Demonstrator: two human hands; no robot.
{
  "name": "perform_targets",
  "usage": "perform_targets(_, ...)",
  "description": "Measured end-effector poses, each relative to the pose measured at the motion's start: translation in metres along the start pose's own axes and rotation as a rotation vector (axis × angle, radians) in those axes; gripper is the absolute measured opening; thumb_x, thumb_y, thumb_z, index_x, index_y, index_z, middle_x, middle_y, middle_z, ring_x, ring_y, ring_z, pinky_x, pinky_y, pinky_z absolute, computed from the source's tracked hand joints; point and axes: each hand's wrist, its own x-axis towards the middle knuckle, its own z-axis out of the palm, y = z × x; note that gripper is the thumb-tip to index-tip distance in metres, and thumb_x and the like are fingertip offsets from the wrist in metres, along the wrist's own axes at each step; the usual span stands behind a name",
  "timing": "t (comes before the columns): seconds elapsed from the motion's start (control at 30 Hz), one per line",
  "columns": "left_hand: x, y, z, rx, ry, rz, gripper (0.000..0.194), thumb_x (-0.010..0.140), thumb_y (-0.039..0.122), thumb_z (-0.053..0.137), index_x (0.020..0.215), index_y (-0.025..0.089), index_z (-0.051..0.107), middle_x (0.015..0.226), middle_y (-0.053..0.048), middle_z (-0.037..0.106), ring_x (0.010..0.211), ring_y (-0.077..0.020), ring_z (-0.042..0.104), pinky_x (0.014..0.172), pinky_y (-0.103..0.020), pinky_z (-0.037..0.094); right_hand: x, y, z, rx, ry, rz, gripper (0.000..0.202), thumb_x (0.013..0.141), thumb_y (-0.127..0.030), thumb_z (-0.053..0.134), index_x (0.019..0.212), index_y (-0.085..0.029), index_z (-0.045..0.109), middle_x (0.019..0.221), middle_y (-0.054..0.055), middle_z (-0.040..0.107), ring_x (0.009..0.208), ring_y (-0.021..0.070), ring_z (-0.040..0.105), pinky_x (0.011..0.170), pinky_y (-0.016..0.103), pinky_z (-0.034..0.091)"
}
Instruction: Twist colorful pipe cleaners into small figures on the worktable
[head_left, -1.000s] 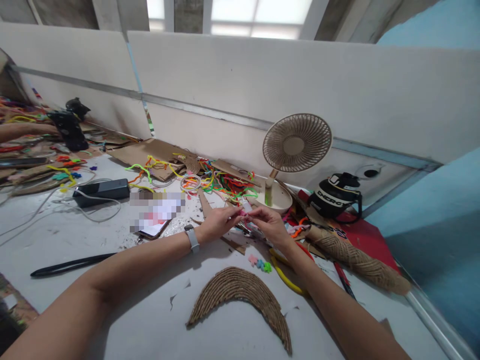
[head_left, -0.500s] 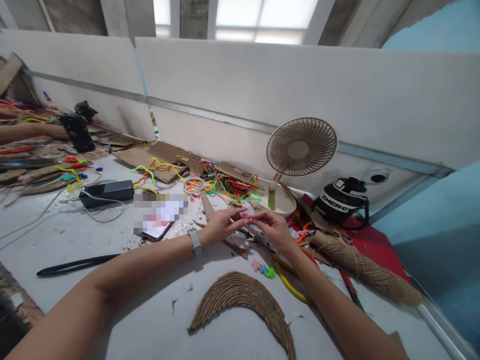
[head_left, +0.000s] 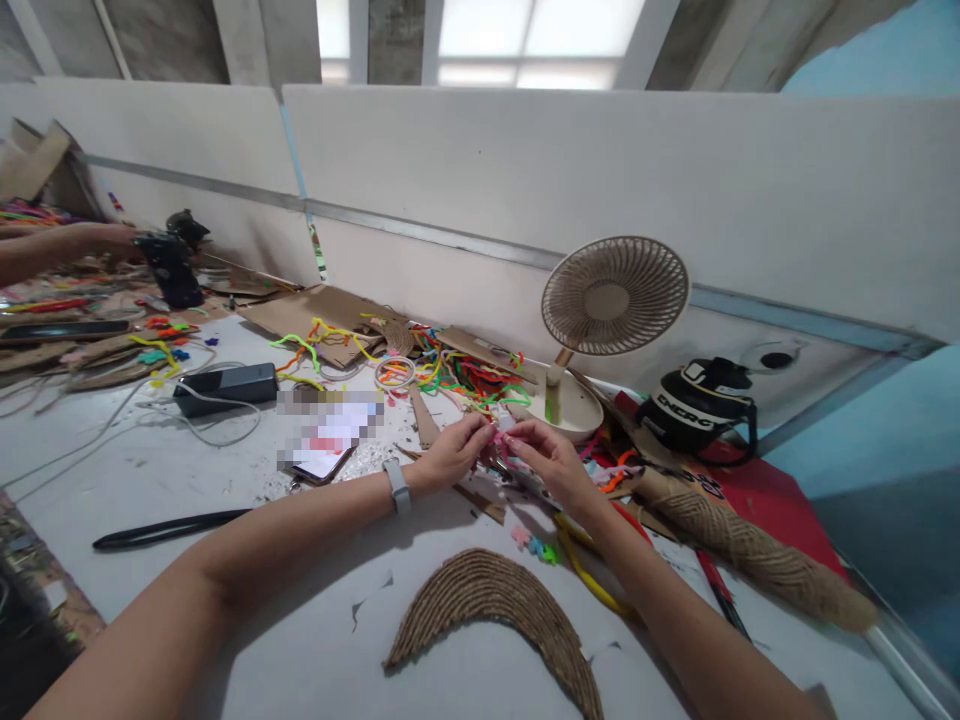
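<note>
A pink pipe cleaner [head_left: 504,440] is pinched between my two hands over the middle of the table. My left hand [head_left: 456,448], with a pale watch band on its wrist, has its fingers closed at the left end. From the right, my right hand [head_left: 551,455] grips it between thumb and fingers. Just below lie small pink, blue and green fuzzy shapes [head_left: 535,545]. Nearer to me rests a crescent [head_left: 487,590] covered in rows of brown twine. Something metallic under my hands is mostly hidden.
Behind my hands are tangled coloured pipe cleaners [head_left: 480,370] and a fan [head_left: 607,300]. To the right lie a twine roll [head_left: 757,545] and a black jug [head_left: 697,405]. Leftward are a phone [head_left: 330,445], a black power bank [head_left: 225,388] and another person's arm [head_left: 67,245].
My left fingers have curled in more, and a pink strand now shows hanging between my hands. The view has shifted slightly. The other person's arm has moved up.
</note>
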Motion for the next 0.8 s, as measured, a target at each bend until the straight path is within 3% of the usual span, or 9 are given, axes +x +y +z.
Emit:
perform_targets(0.17, 0.001, -0.001, 0.001, 0.051, 0.066, 0.040, 0.036, 0.091, 0.051, 0.037, 0.076, 0.018, 0.042, 0.062, 0.004, 0.043, 0.056, -0.0085, 0.039, 0.055, -0.022, 0.035, -0.005, -0.007, 0.012, 0.172, -0.066, 0.127, 0.032, 0.075, -0.047, 0.067, 0.091, -0.021, 0.057, 0.075, -0.001, 0.062, 0.065, 0.0128, 0.059, 0.064, 0.027, 0.048)
perform_targets(0.33, 0.000, 0.000, 0.002, -0.029, 0.042, 0.034, 0.037, 0.091, 0.051, 0.036, 0.075, 0.018, 0.041, 0.058, 0.005, 0.042, 0.053, -0.0081, 0.038, 0.054, -0.022, 0.034, -0.003, 0.002, 0.018, 0.091, -0.013, 0.050, 0.033, 0.078, -0.051, 0.062, 0.085, -0.020, 0.053, 0.059, -0.005, 0.054, 0.048, 0.0097, 0.048, 0.049, 0.023, 0.040)
perform_targets(0.53, 0.003, 0.005, 0.000, -0.146, -0.042, -0.017, 0.041, 0.089, 0.056, 0.036, 0.073, 0.018, 0.042, 0.059, 0.004, 0.045, 0.053, -0.0085, 0.041, 0.053, -0.022, 0.035, -0.003, -0.004, 0.006, -0.376, 0.013, -0.166, 0.024, 0.089, -0.042, 0.050, 0.091, -0.019, 0.057, 0.064, -0.001, 0.055, 0.055, 0.0125, 0.050, 0.053, 0.024, 0.041)
perform_targets(0.7, 0.008, 0.003, -0.004, -0.004, 0.180, -0.011, 0.042, 0.089, 0.057, 0.034, 0.076, 0.018, 0.044, 0.064, 0.003, 0.047, 0.059, -0.0107, 0.045, 0.060, -0.025, 0.038, 0.004, -0.014, -0.004, -0.773, -0.060, -0.494, 0.019, 0.093, -0.029, 0.043, 0.095, -0.019, 0.060, 0.088, 0.007, 0.065, 0.080, 0.0186, 0.060, 0.074, 0.029, 0.046)
perform_targets(0.8, 0.008, 0.003, -0.007, 0.066, 0.104, -0.001, 0.049, 0.090, 0.058, 0.027, 0.068, 0.017, 0.045, 0.060, 0.002, 0.046, 0.059, -0.0111, 0.044, 0.061, -0.026, 0.037, 0.004, -0.020, -0.003, -0.971, -0.073, -0.621, 0.023, 0.094, -0.024, 0.039, 0.095, -0.019, 0.061, 0.085, 0.008, 0.064, 0.077, 0.0176, 0.060, 0.071, 0.027, 0.046)
